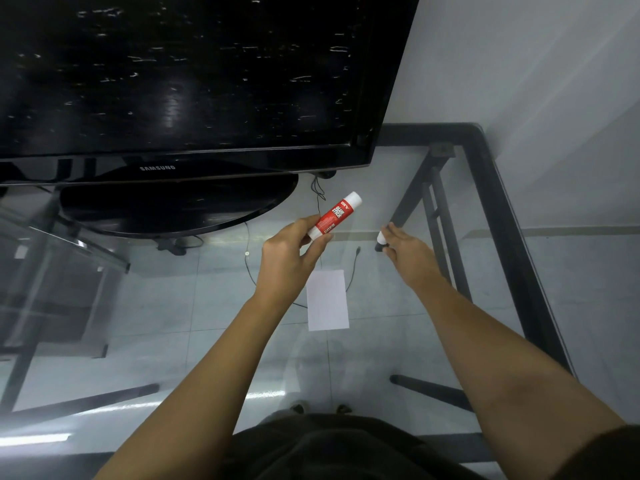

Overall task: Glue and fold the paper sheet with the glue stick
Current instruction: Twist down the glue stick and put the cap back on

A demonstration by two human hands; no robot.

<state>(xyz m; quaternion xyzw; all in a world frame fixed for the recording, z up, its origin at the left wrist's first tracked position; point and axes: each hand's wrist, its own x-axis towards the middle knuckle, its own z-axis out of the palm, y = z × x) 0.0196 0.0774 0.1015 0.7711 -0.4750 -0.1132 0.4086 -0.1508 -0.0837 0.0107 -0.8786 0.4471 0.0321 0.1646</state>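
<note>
A small white paper sheet [327,300] lies flat on the glass table, between my two forearms. Above it my left hand [289,255] grips a red and white glue stick [335,215] by its lower end; the stick points up and to the right. To the right, my right hand [403,249] pinches a small white cap [381,237] between thumb and fingers, low over the glass. The two hands are apart.
A large black television [194,81] on an oval stand [180,206] fills the back of the glass table [180,344]. The black metal table frame [498,216] runs along the right side. Thin cables [351,271] show through the glass beside the paper.
</note>
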